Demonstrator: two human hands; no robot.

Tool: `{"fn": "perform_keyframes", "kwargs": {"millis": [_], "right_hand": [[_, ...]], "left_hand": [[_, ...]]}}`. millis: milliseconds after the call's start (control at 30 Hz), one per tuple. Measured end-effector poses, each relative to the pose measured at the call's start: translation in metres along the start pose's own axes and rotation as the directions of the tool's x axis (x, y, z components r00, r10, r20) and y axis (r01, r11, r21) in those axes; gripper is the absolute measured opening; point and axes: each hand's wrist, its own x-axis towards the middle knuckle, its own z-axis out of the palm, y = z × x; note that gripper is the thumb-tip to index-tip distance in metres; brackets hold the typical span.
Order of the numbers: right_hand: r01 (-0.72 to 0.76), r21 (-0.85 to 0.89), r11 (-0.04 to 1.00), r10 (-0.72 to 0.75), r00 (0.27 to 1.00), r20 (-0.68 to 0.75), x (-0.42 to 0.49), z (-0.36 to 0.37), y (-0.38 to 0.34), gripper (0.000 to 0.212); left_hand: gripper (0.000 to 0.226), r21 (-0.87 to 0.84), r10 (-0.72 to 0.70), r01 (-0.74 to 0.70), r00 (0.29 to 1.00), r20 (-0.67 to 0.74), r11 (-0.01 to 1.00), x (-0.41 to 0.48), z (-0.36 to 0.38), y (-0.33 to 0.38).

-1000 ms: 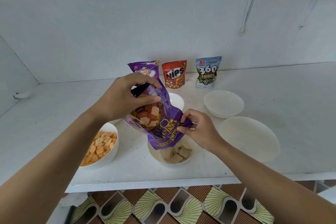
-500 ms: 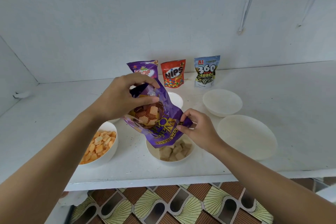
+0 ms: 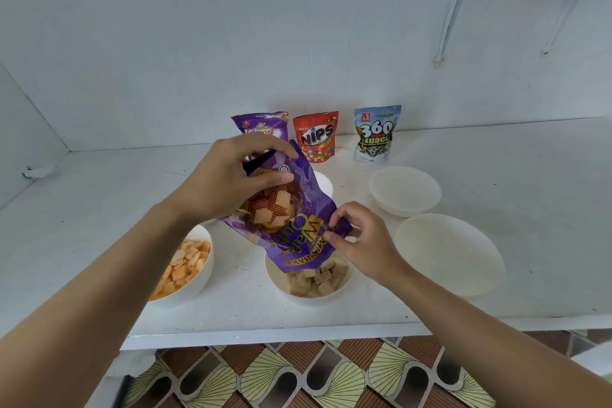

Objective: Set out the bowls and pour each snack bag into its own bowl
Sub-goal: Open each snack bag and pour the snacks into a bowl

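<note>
A purple wafer bag (image 3: 291, 225) hangs upside down over a white bowl (image 3: 281, 285) that holds pale wafer cubes (image 3: 318, 276). My left hand (image 3: 231, 175) grips the bag's upper end, thumb and fingers curled round it. My right hand (image 3: 357, 238) pinches the bag's right corner near its mouth. To the left, another white bowl (image 3: 202, 278) holds orange crackers (image 3: 182, 265). Two empty white bowls (image 3: 404, 190) (image 3: 450, 252) sit at the right. Another white bowl (image 3: 326, 184) is mostly hidden behind the bag.
Three snack bags stand by the back wall: a purple one (image 3: 261, 126), a red NIPS bag (image 3: 316, 136) and a 360 Kuaci bag (image 3: 376, 132). The white shelf's front edge (image 3: 298, 336) runs below the bowls, with patterned floor (image 3: 298, 378) beneath.
The bag stays tilted over the wafer bowl and both hands keep their hold. More wafer cubes seem to lie in the bowl than a second ago.
</note>
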Motion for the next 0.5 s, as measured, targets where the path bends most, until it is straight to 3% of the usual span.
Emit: {"fn": "perform_keyframes", "kwargs": {"millis": [233,367,500], "right_hand": [[0.039,0.064,0.997,-0.039,0.999,-0.014,0.005,-0.002,-0.01,0.029],[0.007,0.103,0.995,-0.006,1.0,-0.016,0.008,0.0,-0.013,0.032],[-0.03,0.131,0.991,0.032,0.999,-0.015,0.009,0.002,-0.01,0.033]], "left_hand": [[0.041,0.05,0.036,-0.035,0.999,-0.019,0.998,0.005,-0.005,0.008],[0.063,0.086,0.042,-0.053,0.992,0.117,0.995,0.006,-0.016,0.005],[0.062,0.142,0.093,-0.113,0.986,0.141,0.983,0.002,-0.02,-0.003]]}}
